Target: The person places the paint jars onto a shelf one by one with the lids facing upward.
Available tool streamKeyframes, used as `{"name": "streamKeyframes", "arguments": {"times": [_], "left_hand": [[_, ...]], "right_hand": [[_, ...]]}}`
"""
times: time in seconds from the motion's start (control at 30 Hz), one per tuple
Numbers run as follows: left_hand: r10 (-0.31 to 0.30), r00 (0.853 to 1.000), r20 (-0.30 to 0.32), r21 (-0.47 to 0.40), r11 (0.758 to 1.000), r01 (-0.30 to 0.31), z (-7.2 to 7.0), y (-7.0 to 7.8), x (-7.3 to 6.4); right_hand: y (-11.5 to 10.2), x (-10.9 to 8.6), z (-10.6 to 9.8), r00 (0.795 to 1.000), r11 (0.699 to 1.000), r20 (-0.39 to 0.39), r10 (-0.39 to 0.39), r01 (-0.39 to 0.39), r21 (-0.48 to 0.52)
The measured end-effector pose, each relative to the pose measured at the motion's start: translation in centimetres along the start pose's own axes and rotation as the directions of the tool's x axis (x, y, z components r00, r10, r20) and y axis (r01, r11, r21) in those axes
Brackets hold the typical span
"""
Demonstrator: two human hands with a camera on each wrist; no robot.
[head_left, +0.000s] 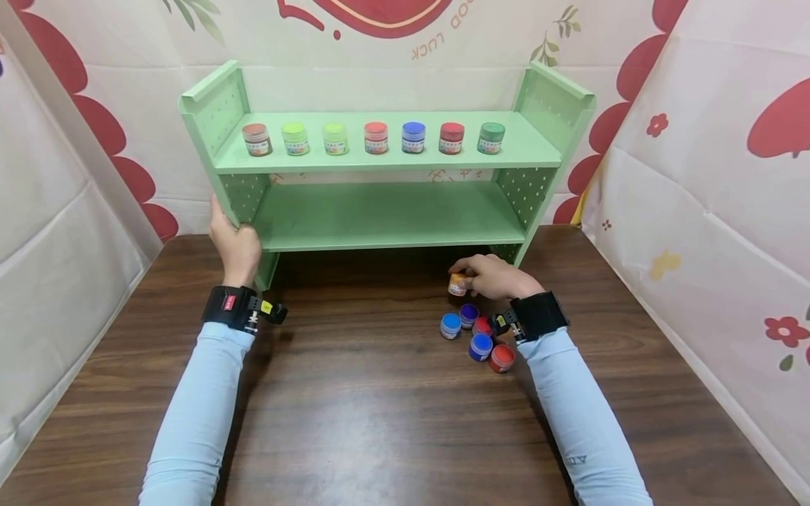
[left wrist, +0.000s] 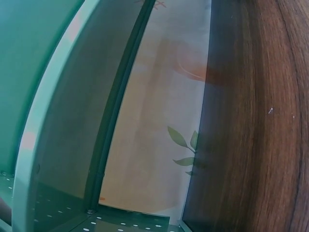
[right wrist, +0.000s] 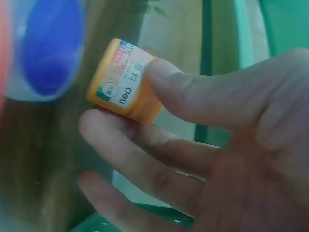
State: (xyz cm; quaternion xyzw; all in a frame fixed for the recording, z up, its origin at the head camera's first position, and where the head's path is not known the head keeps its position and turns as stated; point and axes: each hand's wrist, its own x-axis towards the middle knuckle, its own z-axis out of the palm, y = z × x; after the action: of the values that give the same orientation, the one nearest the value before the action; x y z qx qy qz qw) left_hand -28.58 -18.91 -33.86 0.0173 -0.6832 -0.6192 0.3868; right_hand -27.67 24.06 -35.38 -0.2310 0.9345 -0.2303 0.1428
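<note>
My right hand (head_left: pixel 496 276) pinches a small orange paint jar (right wrist: pixel 126 79) between thumb and fingers, in front of the shelf's lower right side. In the right wrist view the jar is tilted, its label facing the camera. My left hand (head_left: pixel 235 242) grips the left side panel of the green shelf (head_left: pixel 392 214), thumb toward the front and the other fingers partly hidden behind the panel. Below the right hand, several paint jars stand on the table, among them a light blue jar (head_left: pixel 450 325), a purple jar (head_left: pixel 469 315), a dark blue jar (head_left: pixel 481 346) and a red jar (head_left: pixel 502 358).
On the upper shelf board several paint jars stand in a row, from a brownish-red jar (head_left: pixel 256 140) at left to a dark green jar (head_left: pixel 491 138) at right. The shelf stands at the back of the brown wooden table (head_left: pixel 354 407). Printed cloth (head_left: pixel 709 140) hangs behind and beside it.
</note>
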Motion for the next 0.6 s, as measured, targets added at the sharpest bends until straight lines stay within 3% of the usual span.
{"name": "streamKeyframes", "arguments": {"times": [0.17,0.37,0.5,0.6], "left_hand": [[-0.002,1.0,0.021,-0.009,1.0,0.002,0.3,1.3,-0.4],[0.002,1.0,0.024,0.009,1.0,-0.002,0.4,1.6,-0.4],[-0.003,1.0,0.006,0.032,0.999,0.003,0.3,1.1,-0.4],[-0.019,1.0,-0.011,0.055,0.998,0.019,0.1,0.7,-0.3]], "right_hand": [[-0.5,-1.2,-1.4,0.999,1.0,-0.043,-0.022,0.022,0.0],[-1.2,-3.3,-3.6,0.988,0.997,-0.136,-0.079,0.08,-0.002],[-1.4,-4.7,-5.1,0.961,0.997,-0.265,-0.078,0.069,-0.042],[-1.1,-5.1,-5.5,0.926,0.999,-0.376,-0.042,0.033,-0.029]]}}
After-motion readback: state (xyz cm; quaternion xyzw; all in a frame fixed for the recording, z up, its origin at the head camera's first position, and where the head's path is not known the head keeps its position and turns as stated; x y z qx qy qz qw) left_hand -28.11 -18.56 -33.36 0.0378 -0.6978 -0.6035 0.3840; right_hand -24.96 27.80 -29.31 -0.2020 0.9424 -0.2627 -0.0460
